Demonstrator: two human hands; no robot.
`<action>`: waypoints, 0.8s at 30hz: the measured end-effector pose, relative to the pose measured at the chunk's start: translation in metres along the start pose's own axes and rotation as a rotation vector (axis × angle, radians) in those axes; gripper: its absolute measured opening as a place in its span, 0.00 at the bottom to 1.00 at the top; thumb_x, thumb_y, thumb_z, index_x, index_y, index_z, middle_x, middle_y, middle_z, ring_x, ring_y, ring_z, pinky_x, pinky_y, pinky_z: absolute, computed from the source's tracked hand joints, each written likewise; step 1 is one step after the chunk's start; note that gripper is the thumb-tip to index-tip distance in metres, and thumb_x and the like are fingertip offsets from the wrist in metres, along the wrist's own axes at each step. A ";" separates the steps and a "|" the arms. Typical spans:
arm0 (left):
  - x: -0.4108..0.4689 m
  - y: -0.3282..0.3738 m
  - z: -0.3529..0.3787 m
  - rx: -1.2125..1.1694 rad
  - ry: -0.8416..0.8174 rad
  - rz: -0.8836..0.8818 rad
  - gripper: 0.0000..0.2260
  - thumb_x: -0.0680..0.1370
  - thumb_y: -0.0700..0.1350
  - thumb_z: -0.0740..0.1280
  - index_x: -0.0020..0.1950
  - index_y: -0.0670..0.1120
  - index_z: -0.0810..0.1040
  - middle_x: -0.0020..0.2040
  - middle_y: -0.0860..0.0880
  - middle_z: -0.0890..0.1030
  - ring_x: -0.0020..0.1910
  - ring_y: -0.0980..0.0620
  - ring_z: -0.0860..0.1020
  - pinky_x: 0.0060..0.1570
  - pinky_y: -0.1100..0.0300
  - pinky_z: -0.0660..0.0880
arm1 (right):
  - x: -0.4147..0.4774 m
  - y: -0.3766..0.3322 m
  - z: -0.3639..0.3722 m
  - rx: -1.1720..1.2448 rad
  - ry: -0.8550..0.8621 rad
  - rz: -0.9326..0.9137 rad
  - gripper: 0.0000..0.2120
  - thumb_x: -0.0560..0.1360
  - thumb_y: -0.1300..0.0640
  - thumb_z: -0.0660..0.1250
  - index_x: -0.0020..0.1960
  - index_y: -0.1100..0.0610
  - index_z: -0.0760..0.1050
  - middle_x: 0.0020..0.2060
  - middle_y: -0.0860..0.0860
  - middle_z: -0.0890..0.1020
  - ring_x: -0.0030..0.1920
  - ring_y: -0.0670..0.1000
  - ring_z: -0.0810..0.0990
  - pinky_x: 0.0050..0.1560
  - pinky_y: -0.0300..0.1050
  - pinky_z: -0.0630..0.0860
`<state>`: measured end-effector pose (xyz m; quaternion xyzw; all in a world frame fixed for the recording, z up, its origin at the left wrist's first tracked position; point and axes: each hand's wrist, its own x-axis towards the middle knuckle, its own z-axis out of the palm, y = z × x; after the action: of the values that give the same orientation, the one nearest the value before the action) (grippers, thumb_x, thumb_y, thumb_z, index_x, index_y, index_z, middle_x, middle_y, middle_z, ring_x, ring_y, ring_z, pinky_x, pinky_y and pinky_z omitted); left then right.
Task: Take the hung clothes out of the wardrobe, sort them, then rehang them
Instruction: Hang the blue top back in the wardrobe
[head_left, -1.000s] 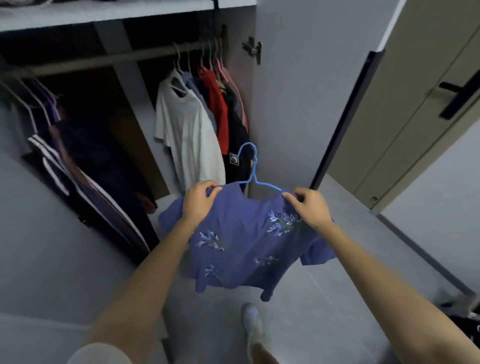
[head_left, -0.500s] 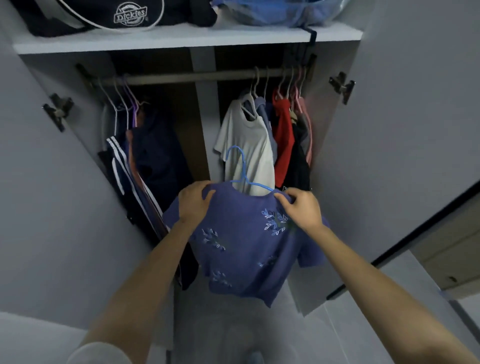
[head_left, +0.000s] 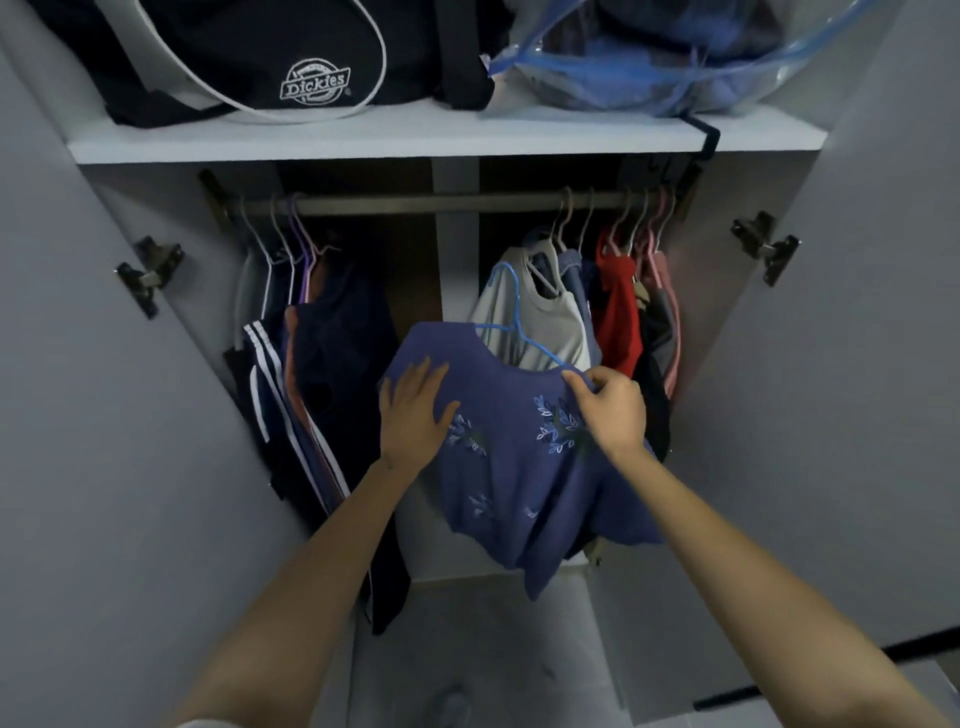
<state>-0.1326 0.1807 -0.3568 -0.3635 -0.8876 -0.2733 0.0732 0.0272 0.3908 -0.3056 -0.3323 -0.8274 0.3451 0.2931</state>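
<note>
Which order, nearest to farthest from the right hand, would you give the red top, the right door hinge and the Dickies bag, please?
From the right hand:
1. red top, hanging just above.
2. right door hinge, up to the right.
3. Dickies bag, top shelf, far left.

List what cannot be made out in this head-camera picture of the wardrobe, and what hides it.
1. Head view: blue hanger, its arms hidden inside the blue top.
2. Head view: black bag and plastic bag, cut off by the top edge.
3. Head view: clothes behind the white T-shirt, overlapped; only edges show.
</note>
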 end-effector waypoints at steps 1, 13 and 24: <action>0.009 -0.003 0.001 0.000 0.000 0.000 0.26 0.81 0.57 0.60 0.77 0.48 0.66 0.78 0.44 0.64 0.77 0.43 0.61 0.75 0.40 0.49 | 0.008 -0.003 0.004 0.012 0.014 0.017 0.24 0.76 0.47 0.69 0.30 0.60 0.66 0.23 0.51 0.68 0.27 0.53 0.68 0.31 0.49 0.65; 0.095 -0.038 0.005 -0.029 -0.046 0.044 0.35 0.76 0.68 0.45 0.79 0.52 0.60 0.79 0.47 0.61 0.78 0.45 0.57 0.76 0.41 0.46 | 0.100 -0.050 0.056 0.090 0.137 0.201 0.18 0.77 0.51 0.67 0.34 0.61 0.70 0.27 0.52 0.73 0.34 0.56 0.73 0.36 0.48 0.66; 0.136 -0.062 0.009 0.001 -0.102 0.079 0.36 0.74 0.67 0.44 0.79 0.52 0.61 0.78 0.47 0.63 0.78 0.45 0.57 0.75 0.40 0.47 | 0.151 -0.069 0.077 0.093 0.216 0.254 0.09 0.80 0.56 0.63 0.43 0.61 0.73 0.44 0.62 0.82 0.48 0.62 0.79 0.41 0.45 0.65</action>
<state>-0.2732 0.2316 -0.3463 -0.4115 -0.8754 -0.2507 0.0389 -0.1434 0.4380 -0.2602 -0.4554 -0.7255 0.3796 0.3496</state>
